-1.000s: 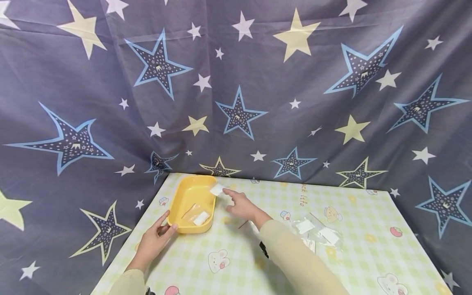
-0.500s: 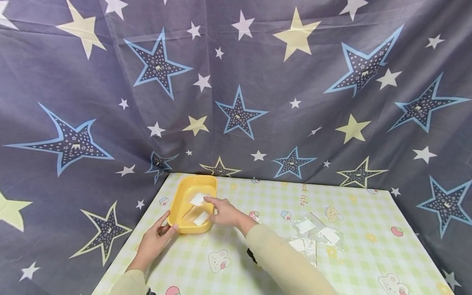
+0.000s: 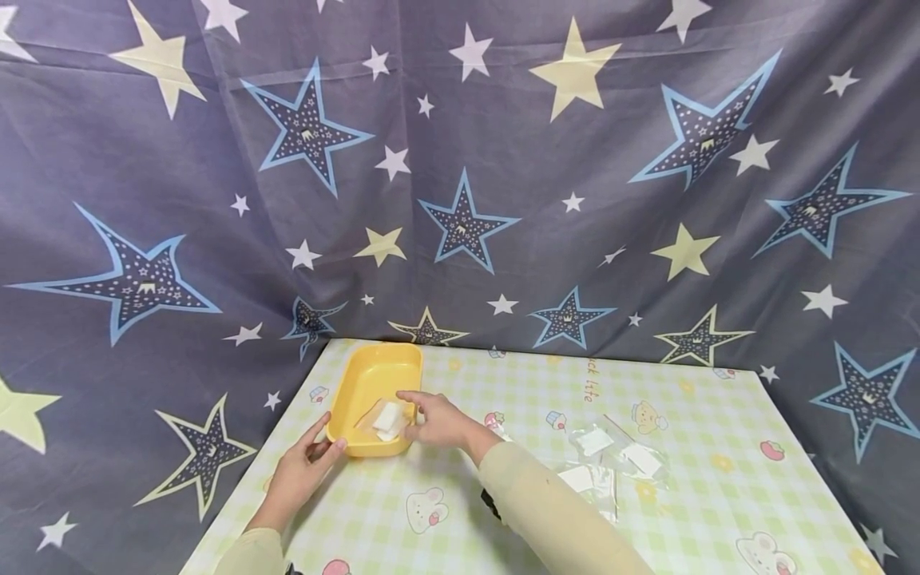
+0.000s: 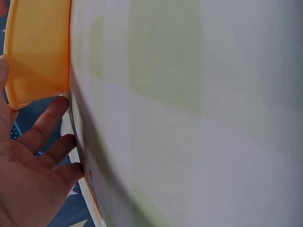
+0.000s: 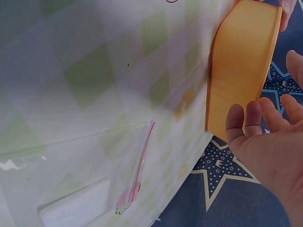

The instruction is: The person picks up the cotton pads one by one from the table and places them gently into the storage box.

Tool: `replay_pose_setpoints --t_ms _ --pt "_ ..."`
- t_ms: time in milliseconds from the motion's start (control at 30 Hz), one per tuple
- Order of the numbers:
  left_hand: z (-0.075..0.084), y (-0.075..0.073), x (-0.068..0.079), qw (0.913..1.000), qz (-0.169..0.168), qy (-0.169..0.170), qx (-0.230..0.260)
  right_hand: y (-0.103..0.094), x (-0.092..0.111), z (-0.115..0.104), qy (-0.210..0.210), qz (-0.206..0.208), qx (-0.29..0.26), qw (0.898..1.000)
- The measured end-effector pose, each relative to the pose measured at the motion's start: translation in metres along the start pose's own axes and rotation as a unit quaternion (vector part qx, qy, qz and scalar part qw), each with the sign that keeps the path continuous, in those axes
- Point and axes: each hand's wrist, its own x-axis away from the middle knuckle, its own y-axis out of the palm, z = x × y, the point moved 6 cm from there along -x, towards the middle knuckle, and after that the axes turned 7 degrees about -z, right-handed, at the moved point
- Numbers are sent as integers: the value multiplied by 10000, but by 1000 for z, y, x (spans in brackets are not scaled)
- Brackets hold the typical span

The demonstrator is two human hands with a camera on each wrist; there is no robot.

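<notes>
A yellow plastic tray [image 3: 368,382] stands at the table's left end. In it, near the close end, lie clear zip bags with white rectangular pieces [image 3: 389,418], one overlapping another. My left hand [image 3: 298,473] holds the tray's near left corner between thumb and fingers; in the left wrist view several fingers of that hand [image 4: 35,175] spread below the orange-yellow wall. Over the tray's right rim is my right hand [image 3: 442,422], its fingertips beside the bags. The right wrist view shows this hand [image 5: 270,146] with thumb and fingers apart, nothing visibly pinched.
More clear zip bags with white pieces [image 3: 642,460] lie right of the right forearm, one [image 3: 577,479] partly beneath its sleeve. A zip bag with a red seal line [image 5: 142,161] appears in the right wrist view. Star-printed cloth [image 3: 503,160] hangs behind the checked tabletop [image 3: 690,511].
My right hand has carried a zip bag leftward over the rim and let go of it on the other bag in the tray. The left hand has stayed at the corner.
</notes>
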Motion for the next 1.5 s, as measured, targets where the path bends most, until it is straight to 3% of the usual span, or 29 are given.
replay_pose_setpoints --t_ms 433,633,800,1100,1500 --pt "4 0 1 10000 -33 -29 -53 -8 3 7 -34 97 56 9999" --pt "5 -2 2 10000 4 -28 -53 -19 16 17 135 168 60 9997" --pt "4 -1 2 10000 -14 2 -12 -39 36 33 110 384 240 9989" --pt "5 1 3 10000 -43 -3 50 -88 104 78 -10 979 618 9933" --pt "7 1 4 9998 -159 -31 71 -134 232 134 245 1902 1100 9753"
